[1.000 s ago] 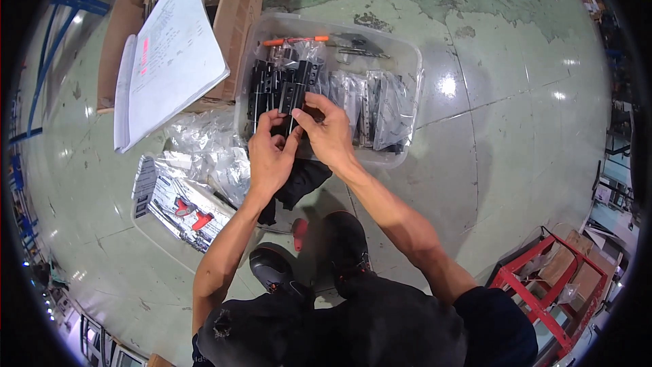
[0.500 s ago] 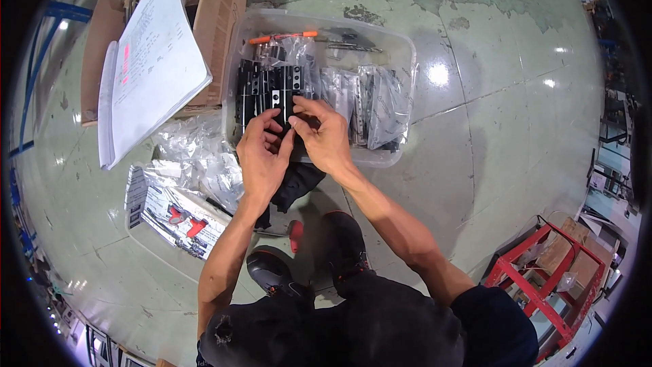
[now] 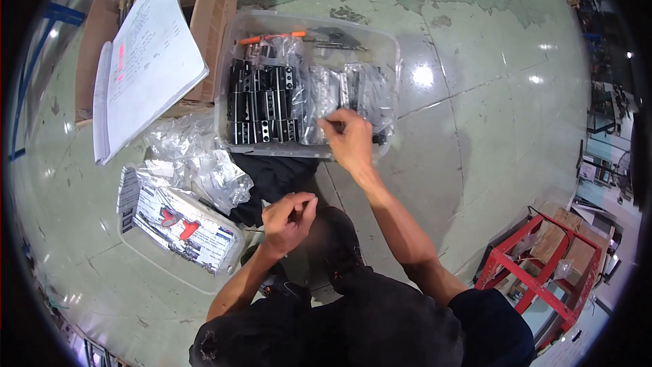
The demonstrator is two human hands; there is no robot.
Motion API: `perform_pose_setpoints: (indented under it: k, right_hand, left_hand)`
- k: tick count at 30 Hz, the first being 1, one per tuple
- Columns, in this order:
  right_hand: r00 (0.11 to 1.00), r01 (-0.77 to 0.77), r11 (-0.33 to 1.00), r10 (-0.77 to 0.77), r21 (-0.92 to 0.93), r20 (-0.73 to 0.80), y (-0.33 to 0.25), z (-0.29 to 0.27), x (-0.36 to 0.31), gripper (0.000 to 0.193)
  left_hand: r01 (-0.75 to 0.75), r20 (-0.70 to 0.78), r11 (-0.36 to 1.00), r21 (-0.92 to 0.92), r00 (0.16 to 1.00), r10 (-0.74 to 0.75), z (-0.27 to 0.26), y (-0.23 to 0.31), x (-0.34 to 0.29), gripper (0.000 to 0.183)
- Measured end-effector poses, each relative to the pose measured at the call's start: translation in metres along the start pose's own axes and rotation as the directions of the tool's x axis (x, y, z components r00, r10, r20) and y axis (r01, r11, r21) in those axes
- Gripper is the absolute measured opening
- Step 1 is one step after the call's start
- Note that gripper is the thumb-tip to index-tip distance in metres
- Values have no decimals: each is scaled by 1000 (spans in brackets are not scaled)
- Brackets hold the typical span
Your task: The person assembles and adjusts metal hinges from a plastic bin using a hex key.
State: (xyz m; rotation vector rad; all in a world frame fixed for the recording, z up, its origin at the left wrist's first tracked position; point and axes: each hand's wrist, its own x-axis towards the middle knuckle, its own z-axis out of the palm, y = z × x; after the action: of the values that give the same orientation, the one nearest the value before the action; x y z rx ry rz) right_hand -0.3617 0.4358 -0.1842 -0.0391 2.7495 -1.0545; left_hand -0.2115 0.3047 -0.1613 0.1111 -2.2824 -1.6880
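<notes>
A clear plastic tub (image 3: 396, 85) stands on the floor in front of me. Rows of black hinge-like metal parts (image 3: 265, 105), with holes and shiny edges, fill its left side. Clear plastic bags (image 3: 322, 95) with parts inside lie on its right. My right hand (image 3: 350, 141) is over these bags, fingers curled at their near end; what it grips, if anything, is hidden. Nearer to me, my left hand (image 3: 290, 223) hangs above my shoes beside a dark cloth (image 3: 282, 171). Its fingers are bent in and pinched together, and their contents cannot be made out.
An orange pen-like stick (image 3: 272, 37) lies at the tub's far end. Left of the tub, a stack of papers (image 3: 153, 68) leans on a cardboard box (image 3: 221, 27). Crumpled plastic (image 3: 197, 156) lies by a second tub (image 3: 125, 224) holding red-handled tools (image 3: 178, 223). A red metal frame (image 3: 502, 265) stands right.
My left hand has left the black parts and drawn back toward me. My right hand has moved right, from the black parts to the plastic bags.
</notes>
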Motion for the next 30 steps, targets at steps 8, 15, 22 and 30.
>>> perform_pose_setpoints:
  k: [8, 15, 22, 30]
  right_hand:
    - [928, 332, 936, -301, 120, -222, -38, -3, -21, 15]
    - [875, 49, 941, -202, -335, -440, 13, -48, -4, 11]
    - [827, 497, 866, -457, 46, -328, -56, -51, -98, 12]
    - [864, 278, 899, -80, 338, -497, -21, -63, -54, 47]
  left_hand:
    - [199, 69, 976, -84, 979, -194, -18, 12, -1, 12]
    - [300, -65, 924, -237, 944, -323, -28, 10, -1, 15]
    - [129, 177, 991, -29, 977, -122, -8, 46, 20, 97]
    - [712, 200, 479, -514, 642, -740, -6, -1, -20, 63]
